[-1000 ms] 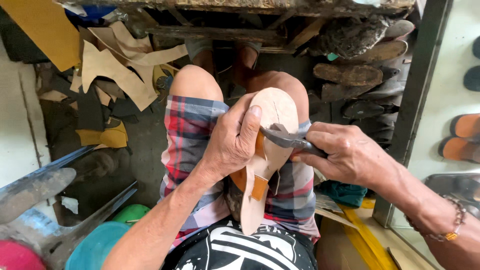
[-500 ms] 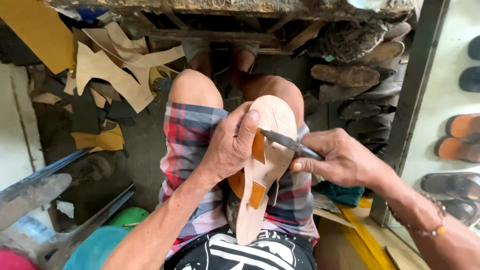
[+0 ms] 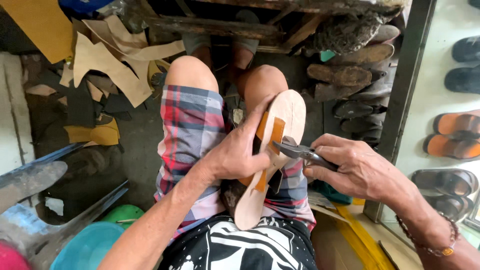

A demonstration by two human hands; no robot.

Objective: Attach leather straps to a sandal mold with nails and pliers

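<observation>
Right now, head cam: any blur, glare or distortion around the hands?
Head view: left hand, right hand, pliers and sandal sole are sharp and evenly lit; wide-angle bending at the edges; metal blades lower left soft and close; bright, washed-out floor on the right.

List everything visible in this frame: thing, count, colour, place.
sandal sole: one, pale tan, upside down on the lap
straps: orange, folded onto the sole's underside
pliers: one, dark metal, nose at a strap
leather scraps: several, tan and yellow, floor upper left
finished sandals: several, orange and dark, right side
old soles: several, brown, upper right
bowls: green and teal, lower left
left hand: steadies the sole
right hand: grips the pliers
</observation>
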